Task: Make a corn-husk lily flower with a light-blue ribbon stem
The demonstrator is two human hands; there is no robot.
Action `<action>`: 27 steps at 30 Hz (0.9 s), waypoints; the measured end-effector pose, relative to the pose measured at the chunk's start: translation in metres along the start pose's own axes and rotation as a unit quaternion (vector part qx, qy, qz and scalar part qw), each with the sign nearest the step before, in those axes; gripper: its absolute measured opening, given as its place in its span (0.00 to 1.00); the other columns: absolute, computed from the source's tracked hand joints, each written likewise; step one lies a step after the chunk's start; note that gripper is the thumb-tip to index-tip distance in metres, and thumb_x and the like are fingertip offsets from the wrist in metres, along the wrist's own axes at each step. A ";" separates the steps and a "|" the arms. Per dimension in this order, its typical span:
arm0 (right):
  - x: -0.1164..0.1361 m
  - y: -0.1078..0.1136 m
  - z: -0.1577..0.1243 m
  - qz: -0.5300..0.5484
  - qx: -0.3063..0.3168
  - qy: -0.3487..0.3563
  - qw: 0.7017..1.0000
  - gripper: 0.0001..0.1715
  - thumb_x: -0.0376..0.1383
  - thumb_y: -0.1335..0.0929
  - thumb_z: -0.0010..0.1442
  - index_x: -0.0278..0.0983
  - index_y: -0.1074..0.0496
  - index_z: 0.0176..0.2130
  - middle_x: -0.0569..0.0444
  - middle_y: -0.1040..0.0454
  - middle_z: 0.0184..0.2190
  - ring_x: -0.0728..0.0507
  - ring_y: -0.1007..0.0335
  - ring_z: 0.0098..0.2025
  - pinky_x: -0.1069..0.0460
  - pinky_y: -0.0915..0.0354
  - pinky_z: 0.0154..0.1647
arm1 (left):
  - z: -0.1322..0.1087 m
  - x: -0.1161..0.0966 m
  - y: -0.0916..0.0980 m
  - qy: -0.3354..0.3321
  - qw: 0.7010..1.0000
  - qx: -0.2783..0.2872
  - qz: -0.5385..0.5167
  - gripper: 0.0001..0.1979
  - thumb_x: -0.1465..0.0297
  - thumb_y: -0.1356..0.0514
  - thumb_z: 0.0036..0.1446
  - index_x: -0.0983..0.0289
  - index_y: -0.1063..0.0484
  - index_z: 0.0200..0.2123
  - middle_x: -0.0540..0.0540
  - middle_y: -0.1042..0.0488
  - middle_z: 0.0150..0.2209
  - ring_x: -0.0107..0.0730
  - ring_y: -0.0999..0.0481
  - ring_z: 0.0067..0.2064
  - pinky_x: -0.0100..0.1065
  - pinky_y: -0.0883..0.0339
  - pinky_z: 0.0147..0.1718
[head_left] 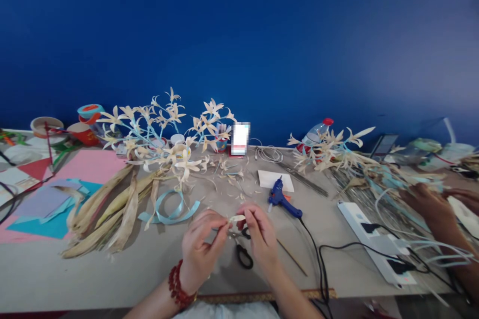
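Note:
A small pale piece of corn husk [236, 218] is pinched between the fingertips of both my hands, just above the table. My left hand [204, 239], with a red bead bracelet at the wrist, is closed on its left end. On the other end, the thumb and fingers of my right hand [261, 234] press together. Black-handled scissors [244, 256] lie underneath, partly hidden by the hands. To the right rests a blue glue gun [280, 197] with its nozzle pointing away, and a thin stick [292, 257] lies nearer to me.
Dried corn husks [108, 214], a light blue ribbon [172, 214] and coloured paper [56, 209] lie left. Husk flowers [149, 124] stand at the back. A power strip [374, 241] with cables lies right, near another person's hands [426, 204]. A blue wall [239, 45] rises behind.

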State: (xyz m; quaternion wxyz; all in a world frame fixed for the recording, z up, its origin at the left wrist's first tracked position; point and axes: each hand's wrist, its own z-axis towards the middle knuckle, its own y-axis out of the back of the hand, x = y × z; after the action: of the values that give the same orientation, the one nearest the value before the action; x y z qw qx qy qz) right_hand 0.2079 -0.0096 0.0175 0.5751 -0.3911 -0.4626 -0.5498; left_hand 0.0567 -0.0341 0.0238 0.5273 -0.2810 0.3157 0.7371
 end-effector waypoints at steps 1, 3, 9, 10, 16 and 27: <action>-0.002 0.000 0.000 -0.010 -0.003 -0.006 1.000 0.16 0.42 0.40 0.68 0.38 0.29 0.35 0.56 0.31 0.28 0.48 0.34 0.27 0.54 0.38 0.29 | 0.000 0.000 0.000 -0.008 1.000 0.001 0.004 0.11 0.82 0.39 0.54 0.61 0.27 0.37 0.53 0.22 0.31 0.33 0.25 0.34 0.36 0.30 0.36; -0.004 0.002 0.000 -0.027 -0.005 -0.018 0.999 0.16 0.43 0.39 0.67 0.38 0.30 0.33 0.57 0.32 0.26 0.49 0.35 0.26 0.54 0.39 0.27 | 0.000 0.001 0.001 -0.015 1.000 0.000 0.005 0.12 0.82 0.39 0.54 0.61 0.26 0.38 0.53 0.22 0.31 0.34 0.24 0.34 0.38 0.29 0.36; -0.007 0.006 0.002 -0.038 -0.007 -0.054 0.998 0.19 0.47 0.37 0.65 0.37 0.32 0.29 0.59 0.36 0.21 0.49 0.40 0.23 0.55 0.43 0.24 | -0.002 0.001 0.002 0.072 0.997 -0.032 -0.008 0.07 0.76 0.38 0.54 0.59 0.22 0.34 0.55 0.18 0.34 0.40 0.20 0.37 0.41 0.28 0.40; -0.008 0.007 0.002 -0.035 -0.004 -0.060 0.998 0.20 0.47 0.37 0.65 0.37 0.33 0.28 0.59 0.36 0.20 0.49 0.40 0.23 0.55 0.44 0.24 | -0.003 0.001 0.002 0.094 0.995 -0.035 -0.008 0.07 0.76 0.38 0.54 0.58 0.22 0.33 0.55 0.18 0.35 0.40 0.20 0.38 0.41 0.28 0.41; -0.013 0.008 0.000 -0.040 0.015 -0.080 0.996 0.23 0.50 0.36 0.62 0.37 0.36 0.24 0.60 0.39 0.19 0.50 0.44 0.22 0.55 0.47 0.23 | -0.005 0.004 0.001 0.145 0.989 -0.033 -0.016 0.06 0.75 0.37 0.55 0.59 0.22 0.33 0.56 0.18 0.34 0.41 0.21 0.39 0.41 0.28 0.41; -0.015 0.009 -0.002 0.002 0.037 -0.102 0.994 0.21 0.48 0.34 0.62 0.37 0.35 0.25 0.61 0.40 0.20 0.50 0.45 0.22 0.56 0.46 0.23 | -0.009 0.012 -0.001 0.201 0.979 -0.019 -0.038 0.03 0.70 0.37 0.55 0.62 0.23 0.30 0.56 0.21 0.31 0.37 0.22 0.34 0.36 0.27 0.35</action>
State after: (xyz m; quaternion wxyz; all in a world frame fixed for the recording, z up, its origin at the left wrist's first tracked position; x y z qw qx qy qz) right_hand 0.2171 -0.0065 0.0035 0.5398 -0.4245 -0.5379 -0.4889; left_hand 0.0550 -0.0336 0.0081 0.4751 -0.4449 0.3899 0.6514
